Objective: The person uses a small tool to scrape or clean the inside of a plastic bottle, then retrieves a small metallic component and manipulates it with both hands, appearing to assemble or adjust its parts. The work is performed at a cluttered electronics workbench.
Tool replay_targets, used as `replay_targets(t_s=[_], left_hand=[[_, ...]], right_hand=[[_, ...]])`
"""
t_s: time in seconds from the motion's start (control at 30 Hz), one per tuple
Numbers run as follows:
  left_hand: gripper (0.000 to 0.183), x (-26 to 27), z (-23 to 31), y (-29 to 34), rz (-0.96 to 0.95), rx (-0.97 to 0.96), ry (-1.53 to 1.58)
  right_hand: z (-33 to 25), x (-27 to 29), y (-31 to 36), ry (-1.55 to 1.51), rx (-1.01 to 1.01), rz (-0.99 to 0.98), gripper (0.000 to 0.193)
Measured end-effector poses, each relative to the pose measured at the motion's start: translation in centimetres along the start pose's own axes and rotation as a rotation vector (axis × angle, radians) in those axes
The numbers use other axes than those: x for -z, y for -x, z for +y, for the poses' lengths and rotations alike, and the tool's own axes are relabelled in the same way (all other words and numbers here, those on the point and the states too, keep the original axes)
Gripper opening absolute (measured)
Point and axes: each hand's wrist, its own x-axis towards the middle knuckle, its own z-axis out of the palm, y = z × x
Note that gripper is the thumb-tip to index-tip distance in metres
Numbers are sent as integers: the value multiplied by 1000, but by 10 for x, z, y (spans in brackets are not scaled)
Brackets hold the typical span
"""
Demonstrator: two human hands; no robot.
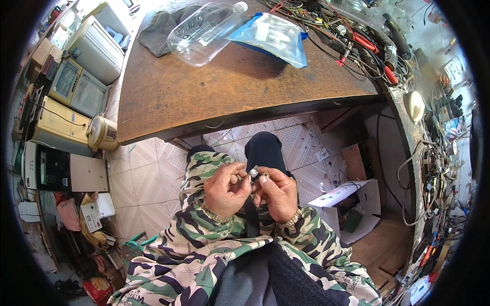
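Workshop crowded to its edges, small work at its centre

Pale patterned tiles run across the floor, sliding out of sight under a big brown wooden desk, whose far edge is cut off at the top. Down below on the right, a white box gapes open, and there's a green circuit board inside! Deeper in, it's all shadow; anything else in there is hard to make out. Over on the left, a round cream pot sits with its lid on, contents hidden. Up on the desk, a clear plastic bottle lies capped on its side, partly over a grey cloth; just beside it, a blue-edged bag holds something pale, blurred by the plastic.

Now to the hands, above the lap! The left hand pinches a small silvery part between thumb and fingers. The right hand comes in close beside it, thumb and forefinger nipped together on a tiny darker piece. Joined or separate? Fingers cover too much to tell.
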Motion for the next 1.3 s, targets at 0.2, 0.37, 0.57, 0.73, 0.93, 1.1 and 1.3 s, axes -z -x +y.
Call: replay_targets(t_s=[0.2,0.37,0.57,0.73,0.93,1.1,1.3], left_hand=[[38,-1,1,-2,2,-51,-24],[36,-1,-3,0,-10,-81,-60],[33,0,-1,2,-85,274,281],[31,4,-14,-3,-125,577,722],[29,9,-15,-6,-183,785,915],[28,12,-27,-6,-254,840,1091],[27,11,-27,-6,-249,884,1172]], right_hand=[[1,4,-1,-22,-14,-37,33],[0,4,0,48,5,-46,36],[0,4,0,-18,13,-53,37],[0,4,-1,-8,11,-67,36],[-3,1,-1,32,10,-67,33],[-3,2,-1,53,21,-58,32],[1,-1,-2,109,126,13,26]])
